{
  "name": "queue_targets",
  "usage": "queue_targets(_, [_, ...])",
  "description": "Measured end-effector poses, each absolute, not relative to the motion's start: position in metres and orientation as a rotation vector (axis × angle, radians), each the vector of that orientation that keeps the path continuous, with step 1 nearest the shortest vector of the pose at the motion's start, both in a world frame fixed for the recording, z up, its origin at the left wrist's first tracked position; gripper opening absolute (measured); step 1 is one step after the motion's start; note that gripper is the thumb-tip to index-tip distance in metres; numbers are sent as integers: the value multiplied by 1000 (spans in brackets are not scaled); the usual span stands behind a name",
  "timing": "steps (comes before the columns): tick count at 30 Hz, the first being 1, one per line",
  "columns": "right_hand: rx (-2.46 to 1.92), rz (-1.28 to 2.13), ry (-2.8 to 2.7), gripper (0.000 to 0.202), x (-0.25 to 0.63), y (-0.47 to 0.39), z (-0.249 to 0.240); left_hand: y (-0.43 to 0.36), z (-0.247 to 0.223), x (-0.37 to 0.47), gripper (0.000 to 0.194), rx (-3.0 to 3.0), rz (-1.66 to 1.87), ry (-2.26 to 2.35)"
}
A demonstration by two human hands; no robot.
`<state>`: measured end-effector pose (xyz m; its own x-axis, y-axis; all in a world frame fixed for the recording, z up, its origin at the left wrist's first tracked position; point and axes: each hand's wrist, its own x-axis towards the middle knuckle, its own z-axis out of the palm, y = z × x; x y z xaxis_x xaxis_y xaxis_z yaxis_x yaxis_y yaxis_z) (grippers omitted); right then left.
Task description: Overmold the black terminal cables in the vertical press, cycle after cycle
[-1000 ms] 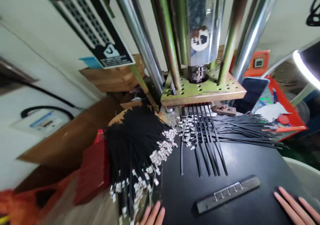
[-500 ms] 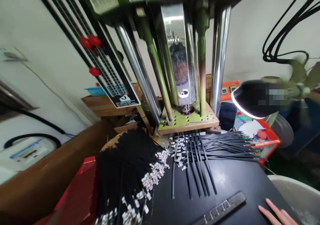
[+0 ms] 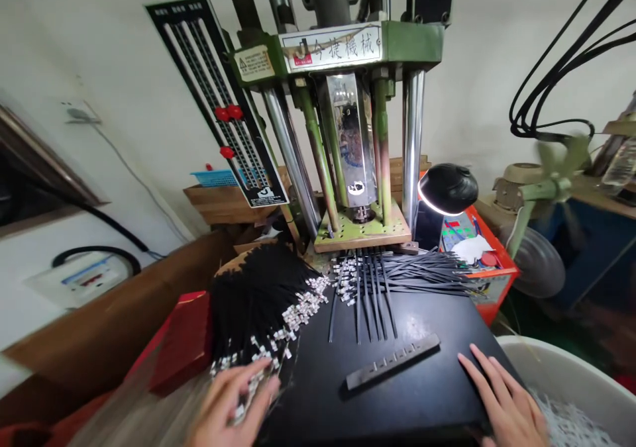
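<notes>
My left hand (image 3: 231, 404) reaches over the near end of a pile of black cables (image 3: 243, 301) with white connector ends (image 3: 303, 308). Its thumb and index finger are apart, and a few white connectors show between them; none looks clearly gripped. My right hand (image 3: 507, 394) lies open on the right edge of the black tabletop (image 3: 417, 400), fingers spread. Between the hands rests a grey slotted metal bar (image 3: 392, 361), set at a slant. Several cables hang forward from under the green press (image 3: 365, 225), side by side on the tabletop.
More black cables (image 3: 427, 268) lie right of the press, beside a lit black lamp (image 3: 450, 189) and an orange control box (image 3: 497, 275). A red box (image 3: 183, 341) stands at left. At lower right is a white tub (image 3: 531, 351) with pale scraps. A fan (image 3: 556, 182) stands behind.
The view has tilted up and drawn back, showing more of the press. My left hand has come into view over the connectors; more of my right hand shows on the tabletop.
</notes>
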<state>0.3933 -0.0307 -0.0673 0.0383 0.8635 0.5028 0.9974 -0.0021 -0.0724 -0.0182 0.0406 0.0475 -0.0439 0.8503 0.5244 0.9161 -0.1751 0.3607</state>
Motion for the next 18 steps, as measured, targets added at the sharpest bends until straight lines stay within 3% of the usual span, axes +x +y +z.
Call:
queue_targets(3, [-1944,-420,-1859,104,391,-31,-64,72,79,-9,38,-1554,-855,-2459])
queue_targets(6, [-1933,-393,-1836,106,387,-30,-59,102,89,-16,36,-1412,-657,-2875])
queue_targets(11, [-1965,-375,-1778,111,382,-26,-59,128,87,-52,35,-1605,-685,-2812])
queue_targets(14, [-1944,-391,-1803,111,388,-25,-69,126,86,-48,32,-1565,-1176,-2935])
queue_targets(18, [-1856,-383,-1950,83,422,-22,-73,109,86,-3,27,-1274,-2501,-2905])
